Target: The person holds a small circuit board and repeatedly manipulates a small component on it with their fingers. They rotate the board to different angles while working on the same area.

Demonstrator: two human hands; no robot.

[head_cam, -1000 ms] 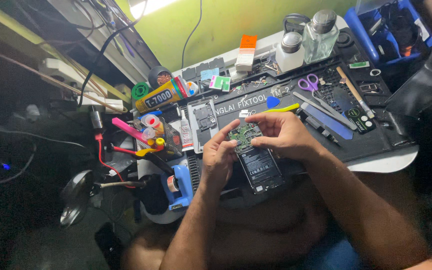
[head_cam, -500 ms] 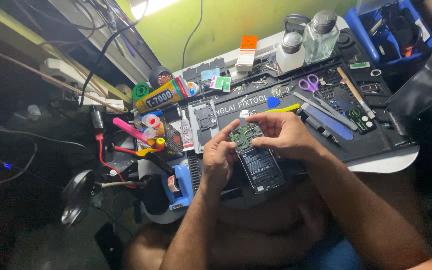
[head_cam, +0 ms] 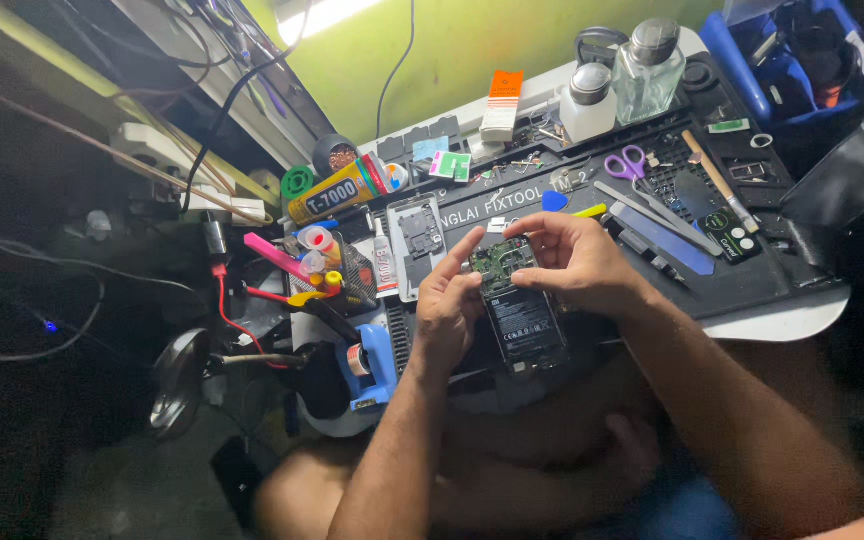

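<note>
I see phone (head_cam: 520, 318) back off, board and battery bare — left hand (head_cam: 449, 312) braces edge, right hand (head_cam: 580, 262) fingers pinch at green board (head_cam: 501, 262); reassembly judged undone.

The opened phone (head_cam: 520, 318) lies on the work mat (head_cam: 752, 275) in front of me, between my left hand (head_cam: 449, 312) and my right hand (head_cam: 577, 262), both touching it. Behind it on the mat are the scissors (head_cam: 629, 164), with two bottles (head_cam: 617, 80) farther back, and a flat tool (head_cam: 664, 238) lies to the right. A glue tube (head_cam: 337, 192) rests at the back left, with a small tube (head_cam: 383, 262) just left of my left hand.
</note>
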